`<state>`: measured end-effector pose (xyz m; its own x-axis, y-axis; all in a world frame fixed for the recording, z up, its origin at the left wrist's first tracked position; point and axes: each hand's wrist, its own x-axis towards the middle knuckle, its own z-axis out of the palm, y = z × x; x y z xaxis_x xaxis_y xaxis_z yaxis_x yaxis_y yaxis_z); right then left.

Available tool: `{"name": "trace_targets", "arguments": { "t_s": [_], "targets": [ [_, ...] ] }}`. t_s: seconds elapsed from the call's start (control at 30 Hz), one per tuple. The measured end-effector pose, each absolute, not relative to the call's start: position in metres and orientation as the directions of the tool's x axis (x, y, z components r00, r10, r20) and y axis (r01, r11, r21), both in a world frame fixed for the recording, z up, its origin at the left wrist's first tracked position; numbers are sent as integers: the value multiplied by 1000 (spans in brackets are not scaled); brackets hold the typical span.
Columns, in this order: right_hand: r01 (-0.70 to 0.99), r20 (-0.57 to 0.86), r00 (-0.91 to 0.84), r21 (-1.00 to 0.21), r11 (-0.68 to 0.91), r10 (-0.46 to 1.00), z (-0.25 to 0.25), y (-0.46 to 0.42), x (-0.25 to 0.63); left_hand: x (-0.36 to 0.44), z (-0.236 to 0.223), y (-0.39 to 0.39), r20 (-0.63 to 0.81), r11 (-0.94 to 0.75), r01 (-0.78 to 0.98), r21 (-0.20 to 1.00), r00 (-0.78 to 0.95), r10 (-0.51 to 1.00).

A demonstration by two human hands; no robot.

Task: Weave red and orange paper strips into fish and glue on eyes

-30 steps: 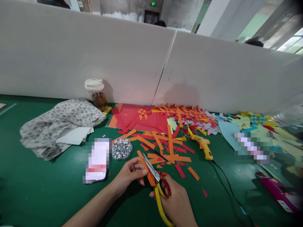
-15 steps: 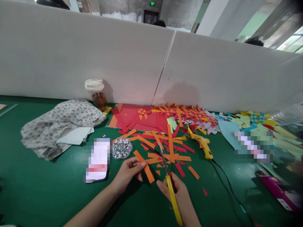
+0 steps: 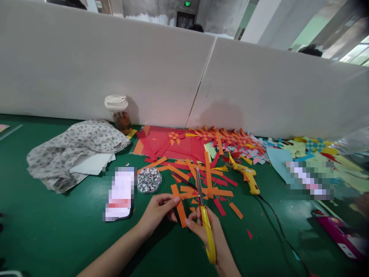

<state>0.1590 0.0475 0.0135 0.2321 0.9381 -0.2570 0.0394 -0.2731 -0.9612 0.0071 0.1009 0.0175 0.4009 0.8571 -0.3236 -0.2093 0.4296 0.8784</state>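
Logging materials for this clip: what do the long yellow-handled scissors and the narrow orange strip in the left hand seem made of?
Long yellow-handled scissors: blades look like steel, grey and shiny; the smooth, evenly coloured handle suggests plastic. Narrow orange strip: probably matte paper or card, thin and crisp-edged.

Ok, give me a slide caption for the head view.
Left hand pinches an orange paper strip while the right hand holds scissors over a green tabletop.
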Motion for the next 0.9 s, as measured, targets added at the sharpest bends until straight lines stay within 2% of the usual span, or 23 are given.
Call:
{"name": "trace_targets", "arguments": {
  "t_s": [0.4, 0.9],
  "targets": [
    [188, -272, 146, -936, -296, 951, 21, 46, 158, 6, 14, 101, -320, 424, -198, 884, 405, 857],
    [159, -256, 165, -946, -282, 952, 17, 45, 160, 6, 9, 102, -347, 453, -255, 854, 370, 862]
  ]
}}
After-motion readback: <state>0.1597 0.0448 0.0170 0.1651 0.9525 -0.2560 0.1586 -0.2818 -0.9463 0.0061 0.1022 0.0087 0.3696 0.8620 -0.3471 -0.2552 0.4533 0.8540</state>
